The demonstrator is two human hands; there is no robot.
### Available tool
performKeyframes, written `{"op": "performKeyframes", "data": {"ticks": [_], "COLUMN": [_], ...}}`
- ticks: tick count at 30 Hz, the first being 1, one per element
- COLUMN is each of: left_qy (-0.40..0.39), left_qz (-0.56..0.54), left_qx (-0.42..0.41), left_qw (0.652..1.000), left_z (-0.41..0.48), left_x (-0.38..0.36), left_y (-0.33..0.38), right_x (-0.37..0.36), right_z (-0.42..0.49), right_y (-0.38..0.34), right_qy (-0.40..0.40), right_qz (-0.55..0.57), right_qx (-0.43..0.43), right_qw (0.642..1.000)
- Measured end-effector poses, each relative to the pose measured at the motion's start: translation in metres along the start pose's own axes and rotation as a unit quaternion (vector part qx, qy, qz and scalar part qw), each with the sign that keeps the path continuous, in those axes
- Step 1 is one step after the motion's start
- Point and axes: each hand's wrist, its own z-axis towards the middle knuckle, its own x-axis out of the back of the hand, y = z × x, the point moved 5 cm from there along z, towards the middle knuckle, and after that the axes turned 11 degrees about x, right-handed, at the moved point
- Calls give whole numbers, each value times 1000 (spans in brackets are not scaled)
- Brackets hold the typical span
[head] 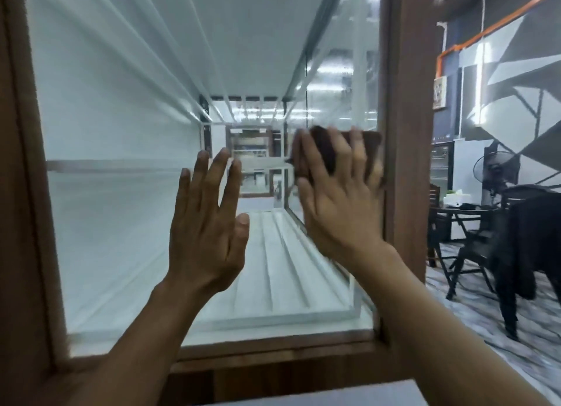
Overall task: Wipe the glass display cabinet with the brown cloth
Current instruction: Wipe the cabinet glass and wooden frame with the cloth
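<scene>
Brown cloth (323, 148), long axis horizontal

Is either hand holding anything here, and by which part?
Right hand presses the brown cloth flat on the cabinet glass, with straight fingers spread across it and no grip on it. Left hand is open and holds nothing.

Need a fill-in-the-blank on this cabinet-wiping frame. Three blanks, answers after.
1. The right hand presses a ____ cloth against the glass.
2. The left hand is spread open, fingers straight, holding ____.
3. Within the wooden frame, the cloth sits at the ____ edge of the pane.

Answers: brown; nothing; right
</scene>
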Motion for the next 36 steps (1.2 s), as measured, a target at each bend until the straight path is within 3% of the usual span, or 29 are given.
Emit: {"op": "performKeyframes", "data": {"ticks": [5,7,10,13,16,19,26,36], "left_qy": [4,-5,-12,-4,7,8,-3,0], "left_qz": [6,15,36,51,43,44,43,42], "left_qx": [0,-5,1,2,3,8,29,26], "left_qw": [1000,1000,999,999,999,999,999,999], "left_z": [-36,-56,-77,-81,-82,-88,-104,-102], "left_x": [-5,-7,-11,-14,-14,-15,-18,-19], "left_y": [-6,-10,-15,-16,-18,-17,-16,-14], "right_x": [-32,-42,-39,-32,-41,-49,-36,-35], "right_z": [-82,-140,-173,-142,-128,-170,-196,-168], "right_y": [-74,-72,-30,-22,-75,-102,-29,-27], "right_qy": [-37,-68,-73,-47,-57,-96,-96,-89], "right_qz": [-4,-15,-23,2,43,41,26,4], "right_qx": [166,187,104,-7,69,140,-12,43], "right_qw": [985,980,992,999,995,985,995,995]}}
